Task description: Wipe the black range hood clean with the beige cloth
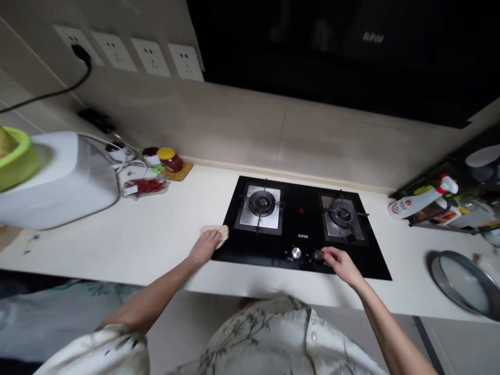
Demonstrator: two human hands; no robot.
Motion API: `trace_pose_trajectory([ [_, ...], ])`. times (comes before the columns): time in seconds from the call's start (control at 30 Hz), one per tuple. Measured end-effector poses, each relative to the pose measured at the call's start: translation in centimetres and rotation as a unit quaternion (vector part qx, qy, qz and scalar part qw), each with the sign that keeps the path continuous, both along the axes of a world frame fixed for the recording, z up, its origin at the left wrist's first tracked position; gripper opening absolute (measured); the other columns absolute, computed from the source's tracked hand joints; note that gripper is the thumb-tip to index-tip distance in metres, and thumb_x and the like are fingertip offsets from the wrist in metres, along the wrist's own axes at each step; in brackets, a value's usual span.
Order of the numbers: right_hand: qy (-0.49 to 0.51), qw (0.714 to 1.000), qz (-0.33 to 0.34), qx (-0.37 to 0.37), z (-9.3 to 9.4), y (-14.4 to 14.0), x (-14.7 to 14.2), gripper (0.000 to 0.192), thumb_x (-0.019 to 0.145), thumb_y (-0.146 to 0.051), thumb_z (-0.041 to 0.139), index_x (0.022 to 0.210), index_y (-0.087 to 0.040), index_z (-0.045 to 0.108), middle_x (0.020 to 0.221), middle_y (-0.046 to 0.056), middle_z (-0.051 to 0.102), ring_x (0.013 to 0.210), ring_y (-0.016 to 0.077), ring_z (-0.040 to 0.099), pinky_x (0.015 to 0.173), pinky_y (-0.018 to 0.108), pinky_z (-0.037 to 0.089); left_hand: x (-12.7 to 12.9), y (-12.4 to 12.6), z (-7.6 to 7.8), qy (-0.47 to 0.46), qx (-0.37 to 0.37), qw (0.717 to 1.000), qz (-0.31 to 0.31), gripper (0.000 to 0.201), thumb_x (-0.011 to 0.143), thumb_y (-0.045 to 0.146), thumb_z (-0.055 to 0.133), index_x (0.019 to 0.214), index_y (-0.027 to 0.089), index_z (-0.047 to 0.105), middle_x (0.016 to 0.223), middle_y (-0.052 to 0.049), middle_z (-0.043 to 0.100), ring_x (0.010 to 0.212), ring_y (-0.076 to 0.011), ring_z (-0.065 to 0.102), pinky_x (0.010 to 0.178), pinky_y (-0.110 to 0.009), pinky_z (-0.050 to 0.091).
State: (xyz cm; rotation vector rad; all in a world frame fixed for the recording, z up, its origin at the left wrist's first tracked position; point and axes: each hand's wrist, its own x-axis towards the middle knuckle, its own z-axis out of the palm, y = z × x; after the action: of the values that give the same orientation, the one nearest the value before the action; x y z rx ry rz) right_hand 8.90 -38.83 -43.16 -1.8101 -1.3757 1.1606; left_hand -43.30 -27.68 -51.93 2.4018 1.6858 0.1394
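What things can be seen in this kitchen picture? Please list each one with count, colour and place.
gas hob: 1, black glass, set in the counter, centre
burners: 2, dark on steel plates, left and right on the hob
knobs: 2, silver and dark, front edge of the hob
cloth: 1, beige, on the counter at the hob's left edge
counter: 1, cream
white appliance: 1, far left
jar: 1, yellow lid, red contents, by the wall
wall sockets: 4, white, one with a black plug
spray bottle: 1, white, lying at right
round lid: 1, steel rim, lower right
left hand: 1, resting on the cloth
right hand: 1, fingers at the right knob
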Motion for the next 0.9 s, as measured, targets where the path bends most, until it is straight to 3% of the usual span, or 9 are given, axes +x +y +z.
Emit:
trace_pose_trajectory([
  [0.13, -0.04, 0.999, 0.028, 0.015, 4.4, 3.9, 1.3, 0.068, 0.076, -0.072, 0.066, 0.11, -0.014, 0.074, 0.093, 0.01, 0.075, 0.083, 0.0243, 0.072, 0.082, 0.04, 0.062, -3.1, 5.5, 4.4, -0.12, 0.053, 0.966, 0.224, 0.016, 0.091, 0.022, 0.055, 0.081, 0.02, 0.067, 0.087, -0.013, 0.074, 0.091, -0.0359, 0.073, 0.083, -0.043, 0.057],
  [0.23, -0.185, 0.972, 0.053, 0.138, 11.8, 9.6, 2.7, 0.055, 0.085, -0.06, 0.059, 0.113, -0.016, 0.075, 0.111, 0.015, 0.076, 0.104, 0.0293, 0.072, 0.099, 0.044, 0.058, -1.4, 10.5, 9.1, -0.23, 0.126, 0.913, 0.314, 0.017, 0.092, 0.023, 0.05, 0.084, 0.02, 0.064, 0.079, -0.011, 0.069, 0.085, -0.0343, 0.073, 0.081, -0.042, 0.056],
  [0.33, -0.342, 0.905, 0.038, 0.249, 20.9, 16.4, 2.8, 0.056, 0.093, -0.05, 0.052, 0.129, -0.011, 0.071, 0.12, 0.02, 0.072, 0.108, 0.0313, 0.07, 0.102, 0.049, 0.057, 2.1, 15.7, 14.9, -0.304, 0.192, 0.872, 0.331, 0.021, 0.099, 0.027, 0.045, 0.091, 0.021, 0.064, 0.082, -0.008, 0.069, 0.088, -0.0315, 0.072, 0.084, -0.043, 0.057],
  [0.4, -0.435, 0.841, 0.025, 0.32, 26.8, 20.4, 2.0, 0.067, 0.097, -0.045, 0.05, 0.149, -0.004, 0.058, 0.138, 0.026, 0.062, 0.121, 0.0348, 0.063, 0.108, 0.053, 0.052, 4.5, 19.1, 19.3, -0.35, 0.243, 0.842, 0.332, 0.026, 0.105, 0.031, 0.04, 0.097, 0.022, 0.063, 0.091, -0.008, 0.071, 0.094, -0.029, 0.072, 0.088, -0.041, 0.058],
  [0.47, -0.51, 0.784, 0.005, 0.354, 32.1, 23.7, 1.1, 0.079, 0.1, -0.045, 0.052, 0.165, -0.002, 0.039, 0.162, 0.031, 0.038, 0.143, 0.043, 0.046, 0.116, 0.062, 0.043, 6.4, 22.5, 24.0, -0.431, 0.312, 0.796, 0.29, 0.024, 0.106, 0.036, 0.045, 0.097, 0.023, 0.063, 0.095, -0.009, 0.072, 0.095, -0.0282, 0.072, 0.091, -0.041, 0.059],
  [0.57, -0.567, 0.758, -0.052, 0.318, 38.0, 27.3, 0.5, 0.089, 0.105, -0.046, 0.05, 0.175, -0.006, 0.011, 0.176, 0.029, 0.001, 0.157, 0.0508, 0.016, 0.115, 0.075, 0.032, 7.8, 27.5, 31.4, -0.505, 0.411, 0.727, 0.219, 0.026, 0.107, 0.045, 0.05, 0.108, 0.023, 0.064, 0.105, -0.011, 0.073, 0.11, -0.0308, 0.071, 0.103, -0.045, 0.057],
  [0.67, -0.587, 0.738, -0.095, 0.32, 41.2, 30.2, 1.2, 0.087, 0.11, -0.048, 0.041, 0.175, -0.005, 0.0, 0.174, 0.031, -0.014, 0.161, 0.0496, -0.001, 0.115, 0.077, 0.024, 7.7, 32.3, 38.4, -0.513, 0.428, 0.706, 0.236, 0.026, 0.11, 0.04, 0.049, 0.12, 0.02, 0.063, 0.13, -0.019, 0.066, 0.133, -0.033, 0.063, 0.117, -0.047, 0.047],
  [0.77, -0.595, 0.709, -0.085, 0.37, 41.7, 32.9, 2.2, 0.085, 0.112, -0.053, 0.033, 0.176, -0.008, 0.001, 0.174, 0.029, -0.018, 0.161, 0.0482, -0.006, 0.114, 0.079, 0.019, 8.1, 36.4, 44.1, -0.515, 0.42, 0.708, 0.239, 0.034, 0.113, 0.035, 0.044, 0.137, 0.014, 0.059, 0.147, -0.026, 0.054, 0.144, -0.035, 0.053, 0.126, -0.051, 0.038],
  [0.9, -0.574, 0.694, -0.083, 0.427, 39.6, 36.1, 2.2, 0.092, 0.11, -0.063, 0.034, 0.175, -0.008, 0.0, 0.17, 0.031, -0.026, 0.16, 0.0523, -0.013, 0.115, 0.082, 0.013, 12.9, 38.9, 48.1, -0.45, 0.455, 0.742, 0.199, 0.047, 0.117, 0.028, 0.032, 0.158, 0.007, 0.043, 0.165, -0.027, 0.035, 0.158, -0.0283, 0.033, 0.134, -0.052, 0.02],
])
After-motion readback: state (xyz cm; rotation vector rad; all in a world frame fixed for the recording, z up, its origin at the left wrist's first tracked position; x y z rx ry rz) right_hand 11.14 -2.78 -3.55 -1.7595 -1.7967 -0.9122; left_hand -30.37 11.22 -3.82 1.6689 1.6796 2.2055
